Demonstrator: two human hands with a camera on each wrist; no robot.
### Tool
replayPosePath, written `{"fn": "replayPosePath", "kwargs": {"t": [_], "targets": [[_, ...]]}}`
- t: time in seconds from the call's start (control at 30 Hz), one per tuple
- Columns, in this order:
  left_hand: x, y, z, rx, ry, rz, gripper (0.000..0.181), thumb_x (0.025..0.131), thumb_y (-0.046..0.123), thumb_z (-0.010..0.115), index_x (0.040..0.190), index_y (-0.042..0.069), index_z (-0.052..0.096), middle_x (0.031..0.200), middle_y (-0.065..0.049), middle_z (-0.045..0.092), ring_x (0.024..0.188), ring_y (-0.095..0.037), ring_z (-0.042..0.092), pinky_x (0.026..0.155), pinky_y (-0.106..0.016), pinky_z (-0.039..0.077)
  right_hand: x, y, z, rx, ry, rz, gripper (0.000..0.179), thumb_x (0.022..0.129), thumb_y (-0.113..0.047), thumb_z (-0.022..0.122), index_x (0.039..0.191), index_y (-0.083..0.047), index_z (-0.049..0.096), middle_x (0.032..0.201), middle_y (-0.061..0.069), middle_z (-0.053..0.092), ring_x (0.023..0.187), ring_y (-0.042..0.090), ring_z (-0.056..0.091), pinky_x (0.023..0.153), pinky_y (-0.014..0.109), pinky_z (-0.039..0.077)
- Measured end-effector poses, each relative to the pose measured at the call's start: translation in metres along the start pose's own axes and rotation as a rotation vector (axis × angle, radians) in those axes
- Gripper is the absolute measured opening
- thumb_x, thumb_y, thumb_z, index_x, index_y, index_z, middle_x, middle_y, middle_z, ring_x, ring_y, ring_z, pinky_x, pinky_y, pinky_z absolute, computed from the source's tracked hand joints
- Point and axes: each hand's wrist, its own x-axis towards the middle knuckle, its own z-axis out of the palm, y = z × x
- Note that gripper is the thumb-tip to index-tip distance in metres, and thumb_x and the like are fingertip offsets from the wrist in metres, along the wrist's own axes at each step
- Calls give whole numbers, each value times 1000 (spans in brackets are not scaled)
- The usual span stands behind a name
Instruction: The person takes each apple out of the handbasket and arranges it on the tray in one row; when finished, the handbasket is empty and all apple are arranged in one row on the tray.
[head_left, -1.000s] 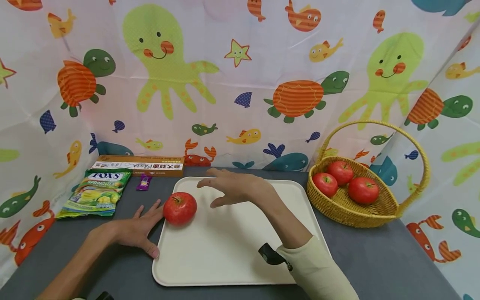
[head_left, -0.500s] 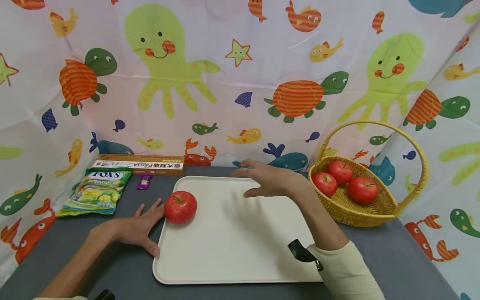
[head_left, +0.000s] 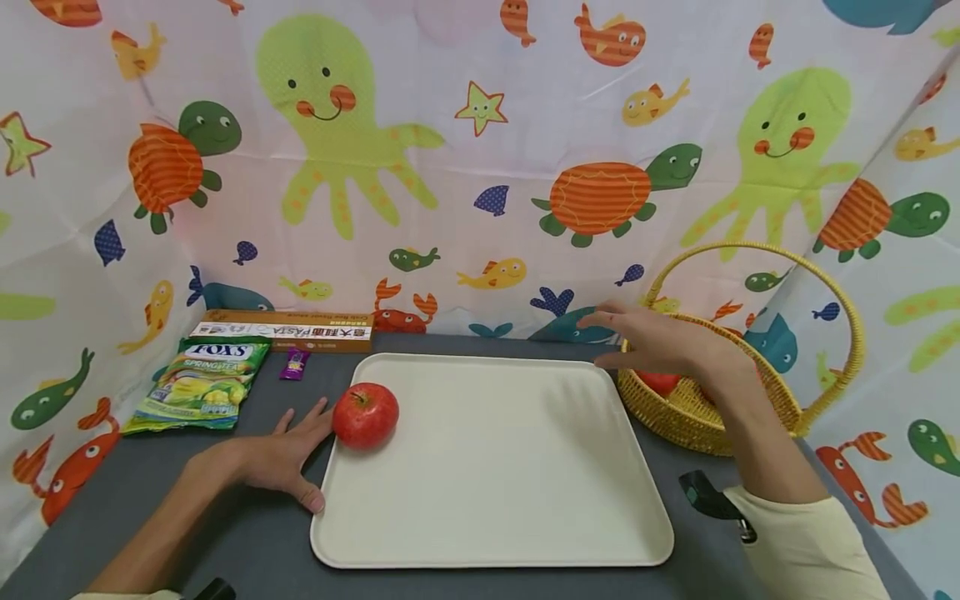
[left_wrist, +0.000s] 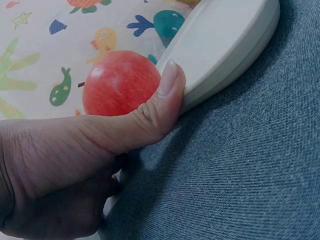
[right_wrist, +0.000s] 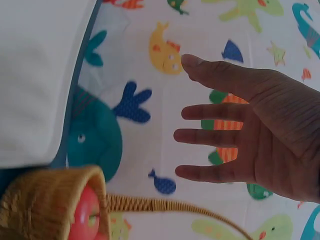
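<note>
A red apple (head_left: pixel 365 416) sits at the left edge of a cream tray (head_left: pixel 495 467). My left hand (head_left: pixel 281 462) lies spread beside it, thumb at the tray's left rim and fingertips close to the apple. In the left wrist view the thumb (left_wrist: pixel 167 92) touches the rim, with the apple (left_wrist: pixel 120 82) behind it. My right hand (head_left: pixel 660 340) hovers over the left side of a yellow wicker basket (head_left: pixel 675 425), fingers extended and holding nothing. It hides most of the apples inside; one red apple (head_left: pixel 658 382) shows below it. The right wrist view shows the palm (right_wrist: pixel 280 145) with fingers apart.
A green candy bag (head_left: pixel 198 383), a small purple wrapped sweet (head_left: pixel 295 364) and a long pasta box (head_left: pixel 322 332) lie on the grey table behind and left of the tray. The basket's tall handle (head_left: pixel 855 333) arches up on the right. A printed curtain (head_left: pixel 450 167) hangs behind.
My right hand has moved right, from above the tray near the lone apple to over the basket. My left hand stays at the tray's left edge, and the apple beside it has not moved.
</note>
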Motion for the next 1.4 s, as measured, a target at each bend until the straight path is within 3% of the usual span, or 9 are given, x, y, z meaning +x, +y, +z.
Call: {"fn": "replayPosePath", "kwargs": {"t": [0.2, 0.33, 0.5, 0.63, 0.9, 1.17, 1.3, 1.4], "targets": [[-1, -2, -1, 9, 3, 7, 138, 70, 59, 88, 167, 6, 6, 174, -29, -3, 157, -55, -20, 117, -80, -19, -12, 37, -9, 7, 56, 7, 54, 96, -23, 77, 144, -7, 60, 146, 21, 61, 133, 42, 60, 100, 55, 60], [0, 1, -1, 1, 3, 0, 139, 70, 59, 89, 168, 7, 5, 174, -28, -4, 158, -54, -21, 118, -79, -19, -13, 62, -9, 8, 50, -9, 49, 94, -20, 79, 138, -6, 64, 136, 16, 69, 127, 39, 63, 99, 54, 61], [-1, 1, 2, 1, 0, -3, 138, 70, 58, 89, 167, 6, 6, 174, -29, -4, 158, -55, -20, 118, -80, -19, -7, 85, -5, -7, -4, -3, 49, 93, -23, 79, 136, -4, 65, 132, 16, 70, 121, 38, 65, 100, 58, 59], [0, -1, 3, 3, 6, 11, 138, 71, 57, 89, 167, 6, 6, 174, -30, -3, 157, -55, -19, 118, -80, -18, 0, 100, -2, -13, -86, 59, 53, 94, -25, 78, 139, -1, 62, 133, 19, 68, 121, 38, 64, 100, 58, 59], [-1, 0, 3, 16, 8, 5, 138, 70, 57, 90, 167, 6, 6, 173, -31, -3, 158, -55, -18, 118, -80, -16, 12, 117, 8, 12, -219, 172, 60, 94, -32, 78, 142, -2, 59, 138, 23, 64, 127, 44, 59, 99, 58, 59], [-4, 1, 3, 17, 5, -16, 139, 70, 57, 89, 167, 5, 5, 174, -30, -4, 158, -55, -18, 119, -80, -16, 25, 122, 29, -104, -256, 118, 61, 90, -33, 81, 140, -5, 61, 131, 20, 66, 116, 39, 62, 98, 60, 59], [-3, 1, 3, 19, 8, -3, 139, 70, 59, 89, 167, 6, 5, 174, -29, -3, 158, -55, -18, 119, -80, -16, 27, 125, 36, -80, -248, 161, 70, 84, -34, 85, 142, -5, 58, 130, 20, 66, 113, 38, 62, 95, 60, 59], [-2, 0, 2, 19, 11, 5, 138, 71, 59, 89, 167, 6, 5, 174, -29, -2, 158, -55, -17, 119, -80, -16, 28, 127, 38, -52, -244, 175, 72, 81, -30, 87, 142, -5, 59, 126, 18, 67, 107, 33, 63, 88, 54, 63]]}}
